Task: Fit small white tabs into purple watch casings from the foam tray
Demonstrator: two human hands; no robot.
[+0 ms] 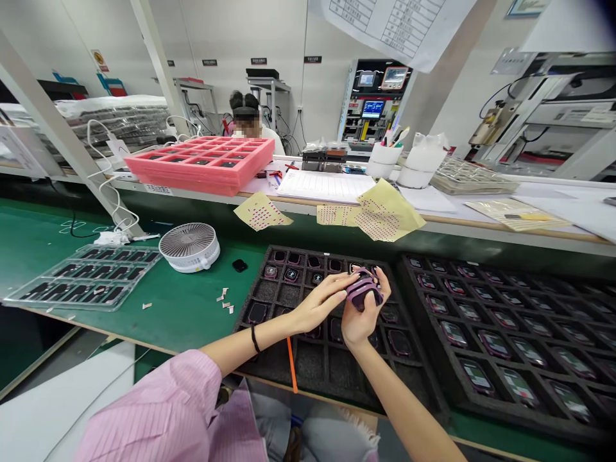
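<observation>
My left hand [318, 303] reaches in from the lower left, its fingertips pressed against a purple smartwatch case [364, 290]. My right hand [359, 317] cups the same case from below, with the fingers curled around it. The case is partly hidden by my fingers. Both hands are above a black foam tray [250, 285] whose compartments hold several dark watch cases with pink or purple edges. A thin orange strip [291, 363] lies across the tray's near part, below my left wrist.
A second black foam tray [423, 296] full of similar cases lies to the right. To the left, on the green bench mat [202, 321], are a white fan [189, 247] and a clear plastic tray [81, 278]. A pink foam tray [199, 165], yellow sticker sheets [385, 215] and a co-worker [248, 119] are farther ahead.
</observation>
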